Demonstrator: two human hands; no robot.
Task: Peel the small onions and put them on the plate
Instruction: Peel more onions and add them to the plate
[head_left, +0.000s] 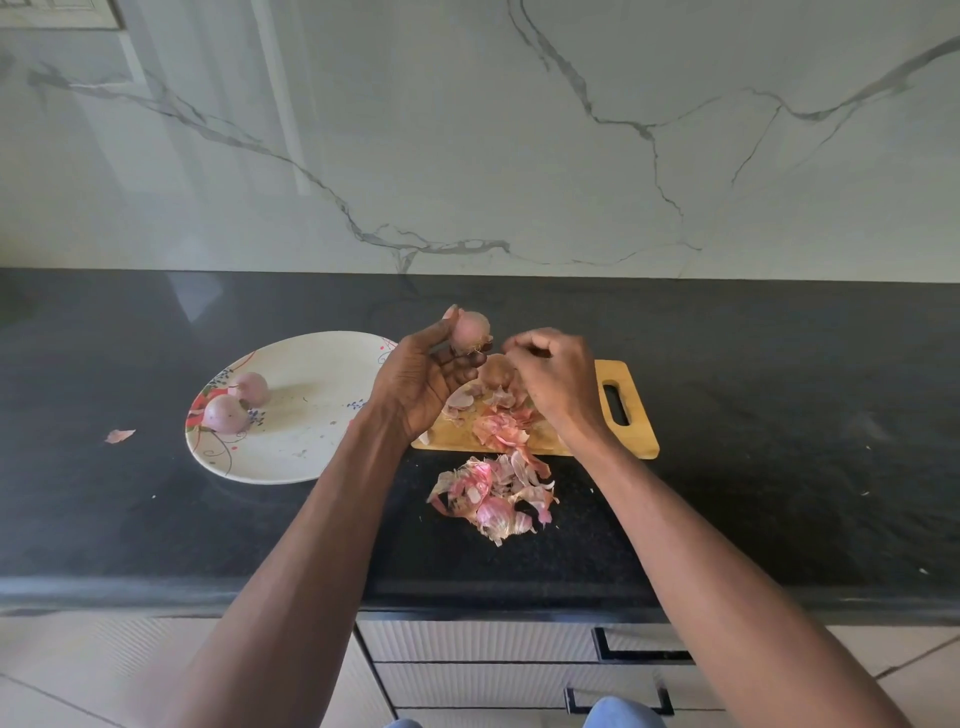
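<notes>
My left hand holds a small pink onion in its fingertips above the counter, between the plate and the cutting board. My right hand hovers over the wooden cutting board with its fingers curled, just right of that onion; whether it pinches a bit of skin I cannot tell. Another onion with brown skin lies on the board under the right hand. Two peeled onions rest on the left side of the white patterned plate.
Onion skins are heaped on the black counter in front of the board, and more skins lie on the board. One loose skin lies left of the plate. A marble wall stands behind; drawers sit below the counter edge.
</notes>
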